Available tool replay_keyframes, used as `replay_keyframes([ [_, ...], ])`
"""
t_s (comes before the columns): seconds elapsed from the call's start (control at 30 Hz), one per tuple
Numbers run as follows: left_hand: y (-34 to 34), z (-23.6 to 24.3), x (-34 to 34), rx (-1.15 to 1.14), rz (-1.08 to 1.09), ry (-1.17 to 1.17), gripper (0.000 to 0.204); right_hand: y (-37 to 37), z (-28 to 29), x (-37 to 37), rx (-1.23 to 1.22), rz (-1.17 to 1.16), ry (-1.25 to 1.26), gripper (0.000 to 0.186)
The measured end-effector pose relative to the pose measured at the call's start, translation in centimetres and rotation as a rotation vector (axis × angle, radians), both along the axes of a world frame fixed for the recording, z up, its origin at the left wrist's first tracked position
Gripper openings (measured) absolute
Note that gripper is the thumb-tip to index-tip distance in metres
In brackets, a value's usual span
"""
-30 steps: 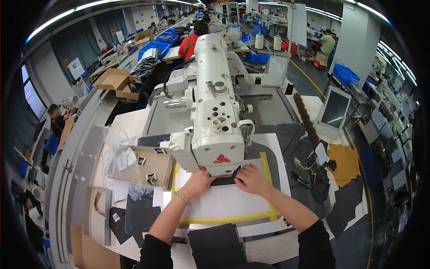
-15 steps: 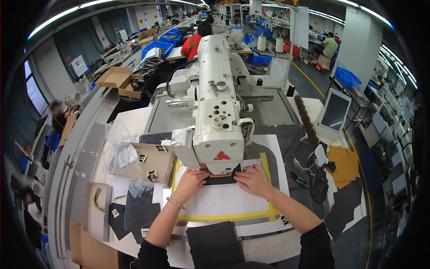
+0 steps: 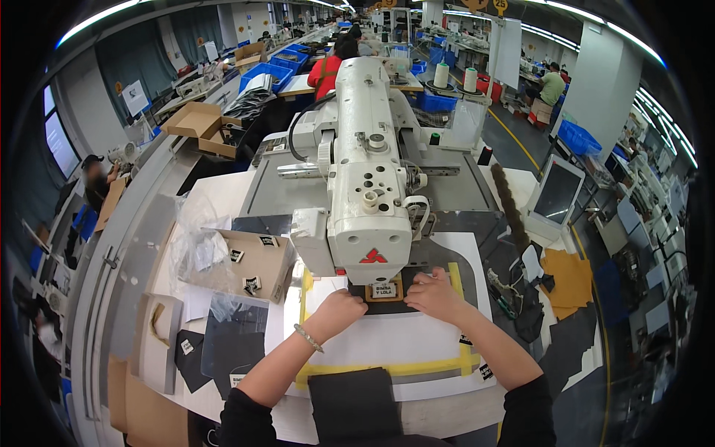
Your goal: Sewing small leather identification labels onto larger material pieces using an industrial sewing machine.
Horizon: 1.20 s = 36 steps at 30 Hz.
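- Now further out from white metal sewing head (image 3: 372, 246): rectangular white label (image 3: 383, 290) in tan frame (image 3: 401, 291) on black fabric (image 3: 383, 307).
- Left hand (image 3: 339, 314), right hand (image 3: 436, 296): curled grips at fabric — pinching, can't tell.
- Uneven pull could skew label.

Beyond the fingers (image 3: 415, 296), to the left, dark curtains (image 3: 126, 63) hang near a bright window (image 3: 59, 143); to the right, a pale pillar (image 3: 605, 74) stands beside grey floor (image 3: 532, 140); tube lights (image 3: 95, 21) glow overhead.

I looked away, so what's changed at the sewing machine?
The tan frame has come farther out from under the sewing head, toward the person, showing its pale label. The left hand and right hand stay at the dark piece; the shallow box hasn't moved.
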<state>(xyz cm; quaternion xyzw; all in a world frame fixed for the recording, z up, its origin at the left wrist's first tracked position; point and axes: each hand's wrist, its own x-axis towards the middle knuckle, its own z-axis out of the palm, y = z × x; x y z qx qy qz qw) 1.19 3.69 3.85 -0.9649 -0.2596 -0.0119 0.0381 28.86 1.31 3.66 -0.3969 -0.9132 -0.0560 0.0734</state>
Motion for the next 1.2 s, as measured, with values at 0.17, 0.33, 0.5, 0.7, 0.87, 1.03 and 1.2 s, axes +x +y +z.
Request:
replay_keyframes([
  [0.17,-0.6,-0.5,0.7,0.04,0.032,-0.054,0.008,-0.7,0.0,1.0,-0.025,0.003,0.046,0.017],
  [0.33,-0.9,-1.9,0.4,0.004,0.059,-0.456,0.008,-1.8,0.3,-0.9,0.061,-0.064,0.087,0.027],
  [0.5,-0.7,-0.7,0.8,-0.028,0.088,-0.61,0.009,-2.3,-1.8,-1.7,0.288,-0.087,0.032,0.022],
  [0.7,-2.5,-0.8,-0.4,0.004,-0.047,-0.485,0.013,-4.9,-1.5,-1.7,0.459,0.03,-0.018,0.014],
  [0.87,-6.4,1.0,-1.3,0.068,-0.202,-0.401,0.027,-11.3,0.6,-1.8,0.398,0.019,0.062,0.014],
  [1.03,-8.9,1.4,-1.0,0.041,-0.268,-0.467,0.026,-14.7,1.2,-1.4,0.367,-0.018,0.116,0.018],
  [1.2,-12.5,1.0,-0.3,0.002,-0.396,-0.455,0.02,-11.5,0.0,7.5,0.23,-0.694,0.261,0.041],
])
